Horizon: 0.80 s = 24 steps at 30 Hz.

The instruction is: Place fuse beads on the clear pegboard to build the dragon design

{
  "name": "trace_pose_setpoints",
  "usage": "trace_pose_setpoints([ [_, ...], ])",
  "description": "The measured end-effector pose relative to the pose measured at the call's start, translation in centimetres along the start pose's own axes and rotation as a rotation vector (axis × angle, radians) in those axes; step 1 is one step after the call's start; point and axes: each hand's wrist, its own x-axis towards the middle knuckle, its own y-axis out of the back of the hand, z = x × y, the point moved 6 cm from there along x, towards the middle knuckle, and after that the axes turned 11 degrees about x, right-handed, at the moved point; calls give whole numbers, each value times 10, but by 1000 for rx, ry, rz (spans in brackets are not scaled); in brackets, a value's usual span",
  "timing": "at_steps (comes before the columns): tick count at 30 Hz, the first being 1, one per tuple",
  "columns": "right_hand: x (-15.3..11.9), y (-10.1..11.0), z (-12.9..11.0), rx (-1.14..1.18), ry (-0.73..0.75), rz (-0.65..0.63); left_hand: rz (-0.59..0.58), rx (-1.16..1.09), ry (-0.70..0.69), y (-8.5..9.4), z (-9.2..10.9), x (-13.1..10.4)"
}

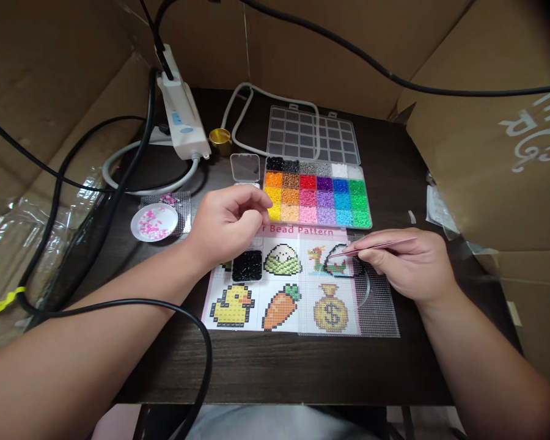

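My right hand (406, 263) is closed on pink tweezers (380, 246), their tips pointing left over the dragon picture on the bead pattern sheet (277, 324). Under the tips, a clear pegboard (380, 318) lies over the sheet's right part. Black beads (343, 275) form a partial outline around the dragon. My left hand (231, 223) hovers with loosely curled fingers by the bead organizer's near left corner, nothing visible in it. Just below it stands a small clear box of black beads (247, 266). The organizer (318, 192) holds beads of many colours in compartments, its clear lid (312, 134) folded back.
A white dish of pink beads (154, 222) sits at left, beside another clear pegboard (183, 211). Behind are a gold cup (220, 140) and a power strip (181, 113). A black cable (206, 348) crosses over my left forearm. Cardboard walls (495, 165) enclose the table.
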Motion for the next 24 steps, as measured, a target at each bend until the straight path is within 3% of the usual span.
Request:
trace_pose_setpoints([
  [24, 0, 0, 2, 27, 9, -17, -1, 0, 18, 0, -1, 0],
])
